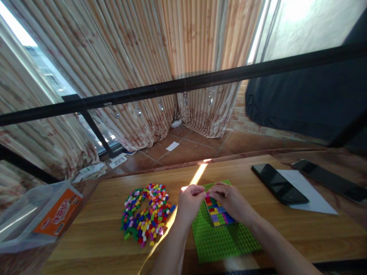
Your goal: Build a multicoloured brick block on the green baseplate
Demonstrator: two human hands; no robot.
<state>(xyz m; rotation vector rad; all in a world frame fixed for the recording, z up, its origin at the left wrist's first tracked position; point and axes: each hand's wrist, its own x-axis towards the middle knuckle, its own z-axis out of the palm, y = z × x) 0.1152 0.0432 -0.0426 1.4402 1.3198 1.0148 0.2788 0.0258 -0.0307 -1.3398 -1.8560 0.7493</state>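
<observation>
Many small bricks make a bright patch [218,214] of red, yellow, blue and purple. The patch sits flat on a green plate [226,244] with bumps all over it. The plate lies on a wooden table [94,214], right of the middle and not far from the near edge.

The left hand [191,198] is at the patch's far left corner, with thumb and finger tips close together. The right hand [228,198] comes over the patch from the right, hiding some of it. Its fingers are narrow too, and their tips almost meet the left hand's. A bit of pink [207,195] shows just under the tips. It is too small to tell if it is held or part of the patch, or if the fingers are closed tight.

Left of the plate, a big messy ring of loose bricks [149,217] is spread on the table in lots of colors. A strip of sun runs from the far edge down between the bricks and the plate.

Near the table's far right corner lies a black phone [279,183], partly on white paper [312,194]. By the left edge stands a clear box [20,217] with an orange label [59,214]. Past the far edge hang long curtains [137,68].
</observation>
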